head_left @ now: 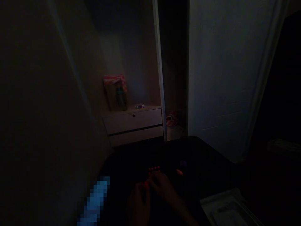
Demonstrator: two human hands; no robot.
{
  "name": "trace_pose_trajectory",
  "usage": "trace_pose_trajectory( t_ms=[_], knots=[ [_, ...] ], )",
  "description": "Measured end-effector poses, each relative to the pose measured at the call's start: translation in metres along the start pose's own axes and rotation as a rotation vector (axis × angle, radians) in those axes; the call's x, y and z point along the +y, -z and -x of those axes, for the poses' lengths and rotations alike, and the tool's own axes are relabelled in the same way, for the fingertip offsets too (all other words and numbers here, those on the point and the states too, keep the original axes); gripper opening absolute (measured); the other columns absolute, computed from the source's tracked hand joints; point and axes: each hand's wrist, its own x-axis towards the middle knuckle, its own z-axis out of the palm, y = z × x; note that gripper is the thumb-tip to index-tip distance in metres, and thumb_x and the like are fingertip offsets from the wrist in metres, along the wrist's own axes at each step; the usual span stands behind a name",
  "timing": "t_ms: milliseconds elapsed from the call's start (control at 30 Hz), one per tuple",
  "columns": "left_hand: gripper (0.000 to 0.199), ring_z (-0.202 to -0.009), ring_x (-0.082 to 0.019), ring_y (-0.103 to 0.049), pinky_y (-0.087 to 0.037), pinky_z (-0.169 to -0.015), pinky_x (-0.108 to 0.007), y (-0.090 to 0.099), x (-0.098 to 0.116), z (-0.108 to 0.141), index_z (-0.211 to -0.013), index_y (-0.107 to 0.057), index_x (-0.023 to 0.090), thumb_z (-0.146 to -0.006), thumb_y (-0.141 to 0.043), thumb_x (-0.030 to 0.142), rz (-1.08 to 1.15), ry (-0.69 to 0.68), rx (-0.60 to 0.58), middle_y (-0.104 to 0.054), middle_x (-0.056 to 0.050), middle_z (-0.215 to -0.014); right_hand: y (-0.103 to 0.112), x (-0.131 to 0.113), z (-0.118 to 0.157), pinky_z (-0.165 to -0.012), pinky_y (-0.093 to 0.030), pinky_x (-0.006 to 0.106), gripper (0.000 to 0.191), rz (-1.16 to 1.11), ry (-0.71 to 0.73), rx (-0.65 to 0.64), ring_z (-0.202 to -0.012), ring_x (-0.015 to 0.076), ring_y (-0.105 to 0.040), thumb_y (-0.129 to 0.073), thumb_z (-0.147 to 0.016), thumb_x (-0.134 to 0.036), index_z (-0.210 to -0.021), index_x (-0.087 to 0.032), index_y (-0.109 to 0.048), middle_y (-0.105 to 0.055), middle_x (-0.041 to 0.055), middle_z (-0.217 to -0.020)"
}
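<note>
In the dim light, my left hand (139, 201) is closed, with a small red lump (146, 184) at its fingertips. From the right, my right hand (163, 186) meets it, its fingers pinched at the same lump. Just beyond the right fingers, small red balls (154, 168) lie in rows on the black surface (131, 163); the right hand partly hides them. An orange piece (179, 172) rests to the right of the rows, and a dark purple lump (182, 164) lies behind it. Darkness hides the exact finger contacts.
A pale tray-like object (205, 202) lies at the lower right. A blurred-out bright blue screen (95, 201) is at the lower left. Behind stands a cabinet with drawers (141, 121), holding a green-capped bottle (121, 99) and a red-checked bag (114, 80). A pale door panel (218, 78) stands right.
</note>
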Motion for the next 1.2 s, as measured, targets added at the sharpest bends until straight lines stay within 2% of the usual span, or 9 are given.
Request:
trace_pose_trajectory(
  t_ms=[333,533,1033,1200],
  knots=[
    [0.040,-0.082,-0.025,-0.069,-0.050,-0.075,-0.037,-0.0036,-0.0076,0.0008,-0.090,-0.066,0.025,-0.090,-0.045,0.060,-0.075,-0.053,0.021,-0.073,-0.007,-0.087,0.0015,-0.0012,-0.0002,-0.070,-0.047,0.025,0.006,-0.010,0.039,0.050,-0.079,0.0165,-0.064,-0.063,-0.087,-0.014,-0.085,-0.020,-0.065,-0.070,0.0009,-0.086],
    [0.041,-0.084,-0.025,-0.069,-0.050,-0.077,-0.038,-0.0034,-0.0067,0.0006,-0.090,-0.067,0.025,-0.091,-0.045,0.059,-0.098,-0.058,0.013,-0.073,-0.007,-0.087,0.0038,-0.0067,0.0001,-0.076,-0.048,0.026,0.010,0.016,0.049,0.041,-0.084,0.0174,-0.067,-0.060,-0.089,-0.014,-0.089,-0.019,-0.068,-0.073,0.0028,-0.091],
    [0.039,-0.084,-0.025,-0.068,-0.050,-0.079,-0.038,-0.0029,-0.0061,0.0010,-0.090,-0.069,0.026,-0.091,-0.046,0.058,-0.092,-0.061,0.018,-0.072,-0.006,-0.087,0.0008,0.0016,0.0002,-0.088,-0.053,0.034,0.021,-0.012,0.055,0.070,-0.097,0.0234,-0.073,-0.057,-0.093,-0.020,-0.103,-0.022,-0.076,-0.079,0.0065,-0.102],
    [0.040,-0.085,-0.025,-0.069,-0.051,-0.078,-0.037,-0.0055,-0.0099,0.0006,-0.089,-0.069,0.026,-0.090,-0.046,0.059,-0.090,-0.093,0.056,-0.074,-0.006,-0.088,0.0012,0.0012,-0.0005,-0.091,-0.054,0.036,0.024,-0.029,0.039,0.079,-0.101,0.0246,-0.073,-0.055,-0.096,-0.022,-0.106,-0.022,-0.076,-0.079,0.0077,-0.107]
  ],
)
